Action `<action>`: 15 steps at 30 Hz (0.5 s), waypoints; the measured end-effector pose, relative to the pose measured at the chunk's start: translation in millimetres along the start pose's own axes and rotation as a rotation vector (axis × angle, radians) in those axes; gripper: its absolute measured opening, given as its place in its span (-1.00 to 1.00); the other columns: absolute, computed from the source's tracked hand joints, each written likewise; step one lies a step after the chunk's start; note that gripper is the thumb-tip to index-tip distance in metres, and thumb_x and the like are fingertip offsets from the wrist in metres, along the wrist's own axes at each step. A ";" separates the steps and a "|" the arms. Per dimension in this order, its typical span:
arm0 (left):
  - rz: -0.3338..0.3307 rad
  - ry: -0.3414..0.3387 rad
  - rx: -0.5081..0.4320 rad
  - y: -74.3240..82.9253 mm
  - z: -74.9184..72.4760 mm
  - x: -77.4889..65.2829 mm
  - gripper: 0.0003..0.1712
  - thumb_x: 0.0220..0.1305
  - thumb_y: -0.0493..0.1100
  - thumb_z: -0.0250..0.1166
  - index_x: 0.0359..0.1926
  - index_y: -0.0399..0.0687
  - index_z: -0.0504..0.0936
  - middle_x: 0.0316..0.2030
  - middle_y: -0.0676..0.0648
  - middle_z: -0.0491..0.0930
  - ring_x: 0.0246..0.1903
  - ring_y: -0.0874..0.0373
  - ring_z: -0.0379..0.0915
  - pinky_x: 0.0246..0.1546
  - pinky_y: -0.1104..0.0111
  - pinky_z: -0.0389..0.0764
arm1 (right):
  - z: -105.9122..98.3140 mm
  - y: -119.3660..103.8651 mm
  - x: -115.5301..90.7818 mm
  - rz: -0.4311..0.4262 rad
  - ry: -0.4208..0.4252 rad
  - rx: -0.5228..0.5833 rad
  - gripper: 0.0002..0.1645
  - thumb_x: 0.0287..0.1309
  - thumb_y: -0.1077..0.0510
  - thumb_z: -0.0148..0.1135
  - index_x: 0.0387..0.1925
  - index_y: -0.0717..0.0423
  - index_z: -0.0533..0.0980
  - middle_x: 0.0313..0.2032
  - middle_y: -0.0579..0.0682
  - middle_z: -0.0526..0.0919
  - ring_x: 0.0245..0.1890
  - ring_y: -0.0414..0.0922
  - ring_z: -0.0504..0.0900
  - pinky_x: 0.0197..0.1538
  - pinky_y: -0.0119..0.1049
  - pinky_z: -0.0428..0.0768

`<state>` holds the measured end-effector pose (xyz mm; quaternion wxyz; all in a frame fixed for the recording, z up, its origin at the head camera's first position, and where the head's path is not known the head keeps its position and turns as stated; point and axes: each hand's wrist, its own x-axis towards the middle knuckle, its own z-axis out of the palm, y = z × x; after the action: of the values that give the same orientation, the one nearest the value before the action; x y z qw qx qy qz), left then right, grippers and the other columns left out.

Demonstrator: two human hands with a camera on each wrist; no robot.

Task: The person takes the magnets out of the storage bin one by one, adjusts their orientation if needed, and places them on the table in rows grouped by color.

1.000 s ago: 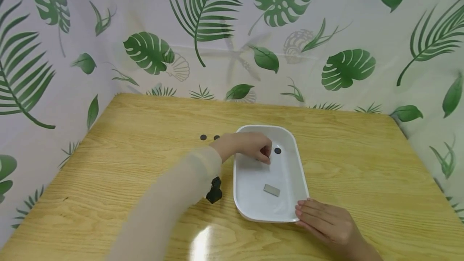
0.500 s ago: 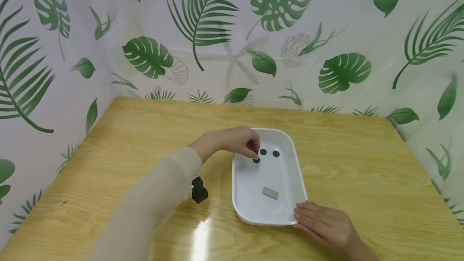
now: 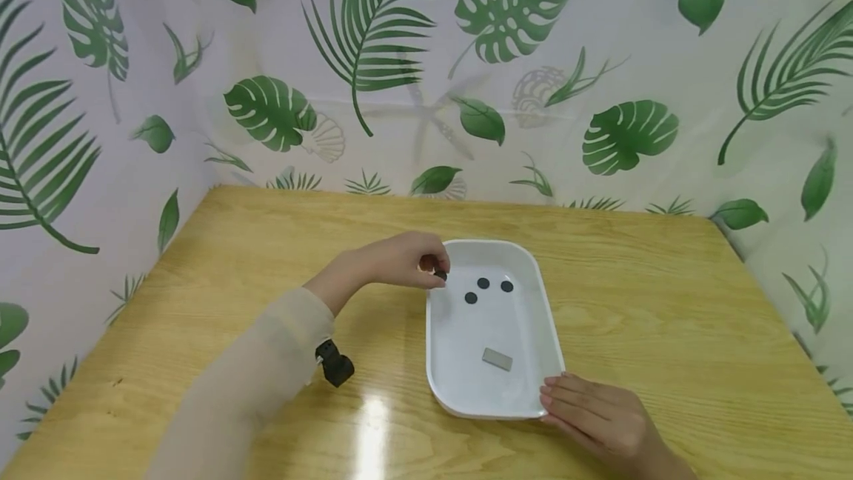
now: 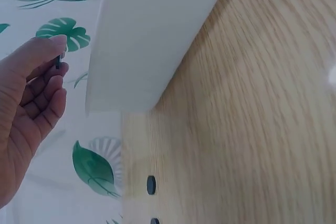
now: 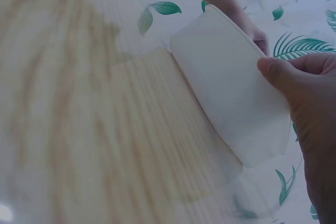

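The near right corner of the white tray [image 3: 523,387] is held by the right hand [image 3: 603,421]: the rim is pinched, with the thumb on the outside and the fingers reaching over. This hold should be firm but gentle, so that the tray is not tipped or slid.

Inside the tray, a flat gray piece [image 3: 497,359] is seen nearest. Farther back, three black discs [image 3: 483,283] lie flat, close together but not touching.

By the far part of the left rim, one small disc [image 3: 440,275] is pinched between thumb and finger by the left hand [image 3: 400,261]. Whether it is over the tray or just outside cannot be told. It should be gripped lightly by its edges, and the rim should not be bumped by the knuckles.

In the left wrist view, another disc [image 4: 151,184] and part of one more [image 4: 155,221] are seen outside the tray, on the table [image 3: 666,302]. The table is yellow wood with wavy lines, and a bright shine [image 3: 372,428] is seen at the front. Behind it, the space is closed in by pale cloth [image 3: 386,113], printed with green leaves and faint shells.
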<state>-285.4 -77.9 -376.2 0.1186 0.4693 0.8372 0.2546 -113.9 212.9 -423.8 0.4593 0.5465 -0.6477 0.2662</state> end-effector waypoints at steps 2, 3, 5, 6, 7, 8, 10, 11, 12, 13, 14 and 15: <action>-0.006 0.031 -0.021 -3.6 0.3 -7.1 -0.84 0.20 -0.15 0.31 -0.21 -0.11 0.62 -0.28 0.01 0.52 -0.30 0.24 0.40 -0.19 0.37 0.53 | -0.2 -0.1 0.8 0.000 -0.003 0.000 -0.77 0.17 0.17 0.27 -0.46 0.25 0.70 -0.49 0.15 0.72 -0.50 -0.06 0.71 -0.39 -0.33 0.62; -0.009 0.047 -0.033 -5.5 0.6 -10.5 -0.83 0.20 -0.17 0.31 -0.21 -0.13 0.63 -0.27 0.01 0.53 -0.30 0.23 0.40 -0.17 0.34 0.54 | -0.4 -0.3 0.8 0.000 -0.005 0.002 -0.77 0.17 0.17 0.27 -0.46 0.25 0.70 -0.49 0.15 0.72 -0.50 -0.06 0.71 -0.39 -0.34 0.62; -0.018 0.078 -0.058 -10.2 2.0 -17.0 -0.83 0.20 -0.19 0.30 -0.19 -0.15 0.64 -0.26 0.00 0.53 -0.29 0.22 0.42 -0.17 0.29 0.56 | -0.7 -0.7 0.7 -0.002 -0.014 0.002 -0.77 0.18 0.16 0.27 -0.46 0.24 0.70 -0.49 0.15 0.72 -0.50 -0.06 0.71 -0.39 -0.34 0.62; -0.021 0.095 -0.077 -12.3 2.7 -20.4 -0.82 0.19 -0.20 0.30 -0.19 -0.16 0.64 -0.25 -0.01 0.54 -0.29 0.21 0.43 -0.17 0.27 0.56 | -1.0 -0.9 0.5 -0.002 -0.018 0.004 -0.77 0.18 0.16 0.26 -0.46 0.24 0.70 -0.49 0.14 0.72 -0.50 -0.06 0.71 -0.38 -0.34 0.62; -0.025 0.113 -0.089 -14.7 3.5 -23.7 -0.82 0.20 -0.20 0.29 -0.18 -0.16 0.64 -0.25 -0.01 0.54 -0.29 0.21 0.44 -0.18 0.26 0.57 | -1.3 -1.2 0.4 -0.001 -0.023 0.005 -0.77 0.18 0.16 0.26 -0.45 0.24 0.70 -0.49 0.14 0.72 -0.51 -0.06 0.71 -0.38 -0.34 0.62; -0.025 0.131 -0.104 -17.1 4.3 -27.0 -0.82 0.20 -0.20 0.30 -0.18 -0.16 0.65 -0.25 -0.01 0.55 -0.29 0.20 0.45 -0.19 0.24 0.57 | -1.3 -0.9 0.3 -0.006 -0.022 0.007 -0.77 0.19 0.16 0.26 -0.45 0.25 0.69 -0.49 0.14 0.72 -0.50 -0.06 0.71 -0.38 -0.34 0.62; -0.025 0.169 -0.130 -22.1 5.6 -32.9 -0.82 0.20 -0.19 0.30 -0.18 -0.15 0.65 -0.25 -0.01 0.56 -0.30 0.20 0.47 -0.21 0.20 0.58 | -1.6 -0.7 0.1 -0.008 -0.023 0.012 -0.77 0.19 0.17 0.26 -0.44 0.26 0.69 -0.49 0.14 0.72 -0.50 -0.05 0.70 -0.38 -0.34 0.63; -0.024 0.189 -0.142 -24.9 6.0 -35.3 -0.82 0.20 -0.20 0.30 -0.19 -0.15 0.65 -0.25 -0.01 0.56 -0.30 0.21 0.48 -0.21 0.18 0.59 | -1.6 -0.6 0.0 -0.008 -0.023 0.014 -0.77 0.19 0.17 0.26 -0.43 0.27 0.69 -0.49 0.14 0.72 -0.50 -0.05 0.70 -0.37 -0.34 0.63; -0.026 0.208 -0.156 -27.8 6.0 -37.3 -0.82 0.20 -0.20 0.31 -0.18 -0.16 0.65 -0.25 0.00 0.57 -0.30 0.21 0.50 -0.20 0.18 0.59 | -1.8 -0.5 0.0 -0.008 -0.022 0.014 -0.77 0.19 0.17 0.26 -0.43 0.27 0.69 -0.49 0.14 0.72 -0.50 -0.05 0.70 -0.37 -0.34 0.63; -0.031 0.227 -0.168 -30.7 5.5 -39.0 -0.83 0.19 -0.20 0.31 -0.19 -0.14 0.65 -0.26 0.01 0.58 -0.31 0.22 0.51 -0.19 0.18 0.58 | -1.9 -0.4 0.2 -0.007 -0.020 0.014 -0.77 0.19 0.17 0.26 -0.43 0.27 0.69 -0.49 0.14 0.72 -0.50 -0.05 0.70 -0.36 -0.34 0.63; -0.040 0.245 -0.182 -33.3 4.7 -40.6 -0.82 0.19 -0.20 0.32 -0.18 -0.14 0.65 -0.25 0.02 0.59 -0.30 0.23 0.52 -0.17 0.17 0.58 | -2.0 -0.3 0.4 -0.006 -0.018 0.015 -0.77 0.19 0.17 0.26 -0.44 0.27 0.69 -0.49 0.14 0.72 -0.49 -0.05 0.71 -0.34 -0.35 0.63; -0.054 0.262 -0.198 -35.8 3.5 -42.2 -0.82 0.19 -0.21 0.33 -0.18 -0.13 0.65 -0.26 0.02 0.60 -0.29 0.24 0.53 -0.16 0.17 0.58 | -2.3 -0.4 0.7 -0.003 -0.020 0.013 -0.77 0.19 0.17 0.26 -0.44 0.27 0.69 -0.49 0.14 0.72 -0.50 -0.05 0.71 -0.33 -0.35 0.63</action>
<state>-287.4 -127.8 -400.1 0.0608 0.3955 0.8286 0.3915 -112.8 214.4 -422.3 0.4495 0.5530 -0.6497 0.2645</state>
